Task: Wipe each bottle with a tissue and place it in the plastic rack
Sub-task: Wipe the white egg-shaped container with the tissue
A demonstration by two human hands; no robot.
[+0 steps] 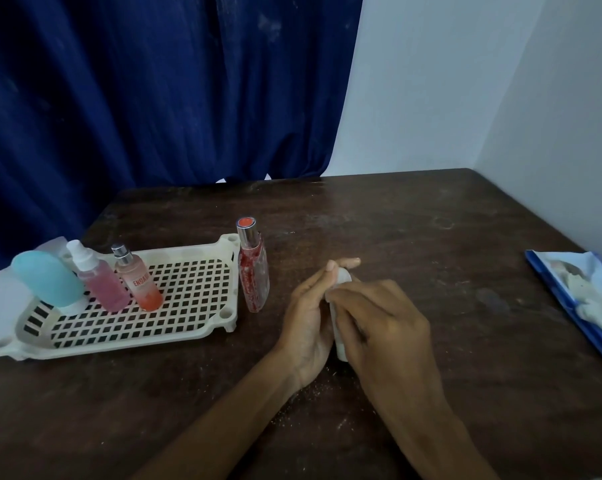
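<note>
Grip: left hand (pixel 308 317) and right hand (pixel 388 323) both closed round a white bottle (pixel 341 349) — apparently the wiping step; next, carry it left of the grip into the plastic rack (pixel 130 342).

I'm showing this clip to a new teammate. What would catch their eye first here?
Two hands meet at the middle of the table, the left hand and right hand wrapped round a small white bottle. To the left, a white rack holds a teal bottle, a pink spray bottle and an orange bottle, with a red bottle standing on the table just outside its right edge. A blue curtain hangs behind.
</note>
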